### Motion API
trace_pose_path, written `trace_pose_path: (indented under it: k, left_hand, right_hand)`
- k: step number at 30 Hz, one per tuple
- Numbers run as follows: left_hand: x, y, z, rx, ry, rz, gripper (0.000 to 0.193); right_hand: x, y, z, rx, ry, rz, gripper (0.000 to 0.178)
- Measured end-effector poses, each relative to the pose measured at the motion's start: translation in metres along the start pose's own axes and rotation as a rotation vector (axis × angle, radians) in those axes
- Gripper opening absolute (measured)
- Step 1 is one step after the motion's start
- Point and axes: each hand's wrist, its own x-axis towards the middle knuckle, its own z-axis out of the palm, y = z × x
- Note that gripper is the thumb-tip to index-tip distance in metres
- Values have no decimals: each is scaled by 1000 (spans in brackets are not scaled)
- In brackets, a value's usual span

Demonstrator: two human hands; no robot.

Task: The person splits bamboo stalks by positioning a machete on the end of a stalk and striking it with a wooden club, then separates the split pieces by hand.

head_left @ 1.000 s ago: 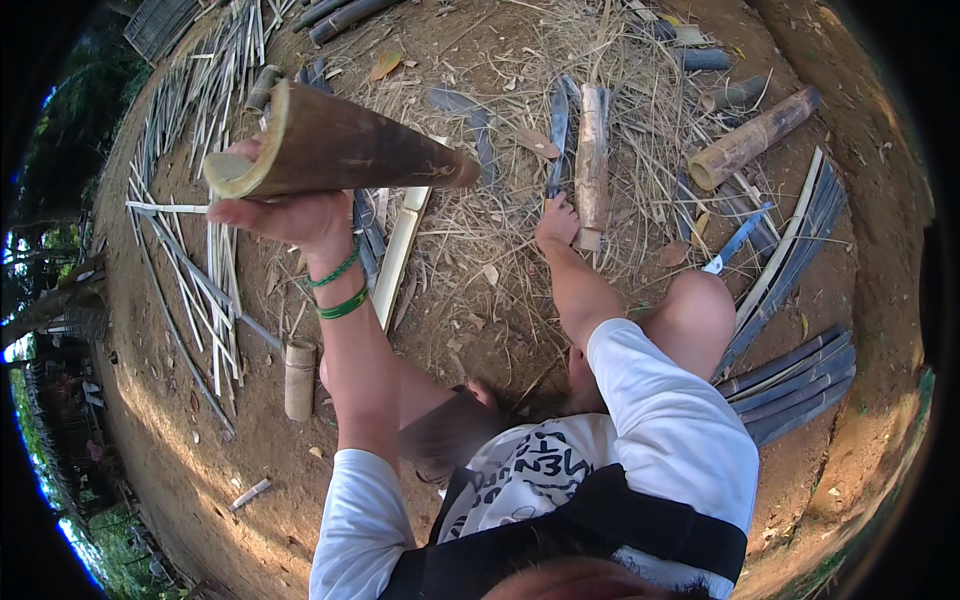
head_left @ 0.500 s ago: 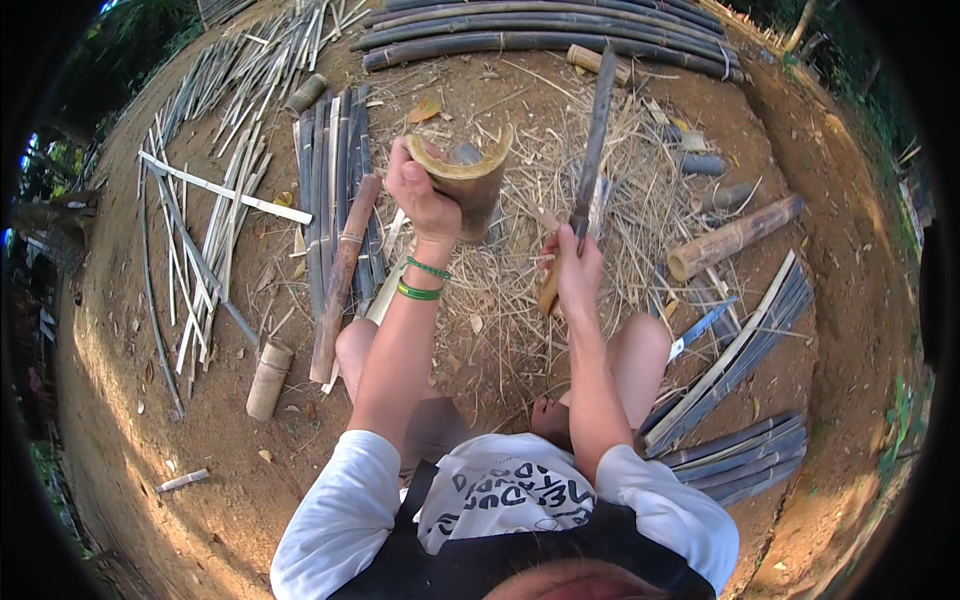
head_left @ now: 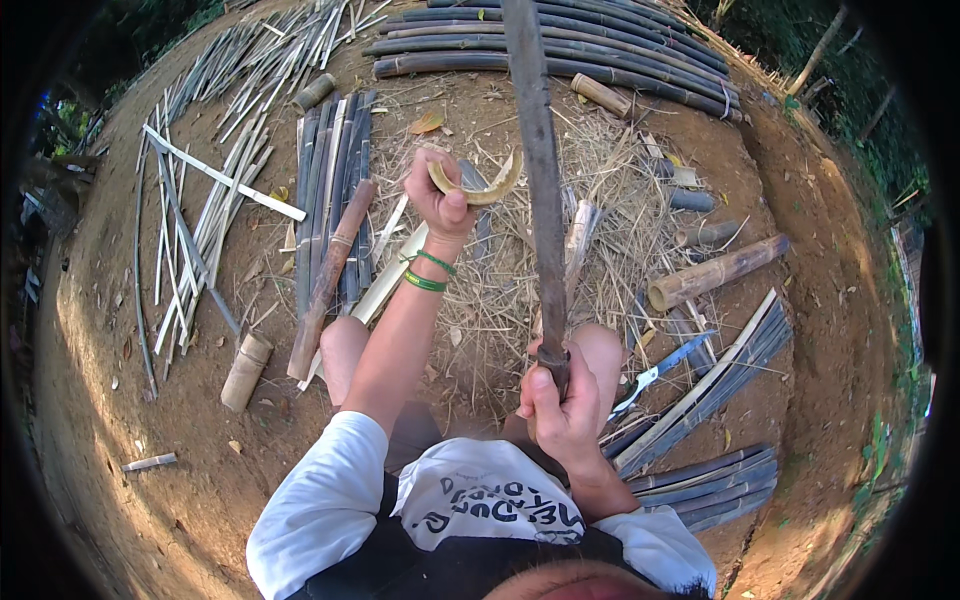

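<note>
My left hand (head_left: 440,205) has its fingers pinched on the rim of a bamboo section (head_left: 478,185) at upper centre, while my right hand (head_left: 562,412) at lower centre has its fingers wrapped tight around the handle of a long machete (head_left: 540,190). The blade runs up across the straw (head_left: 600,200) and its tip is cut off by the top edge. Split bamboo strips (head_left: 335,190) lie at left, whole bamboo poles (head_left: 560,50) along the top and a short bamboo log (head_left: 715,272) at right; my hand hides most of the section.

No packages, labels, signs or screens in sight.
</note>
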Motion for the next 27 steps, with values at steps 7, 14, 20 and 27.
trace_pose_path:
  k: [7, 14, 20, 27]
  left_hand:
    - [-50, -19, -10, 64, -67, -83, 83]
    - [-51, 7, 1, 54, -18, -170, 80]
    - [-50, 10, 6, 88, -13, -157, 80]
    - [-52, 11, 4, 66, -22, -161, 81]
  right_hand:
    - [-5, 27, -4, -229, 64, 41, 25]
    - [-17, 27, -14, -204, 52, 146, 33]
    - [-14, 19, -9, -220, 54, 158, 30]
    - [-16, 22, -9, -222, 57, 147, 28]
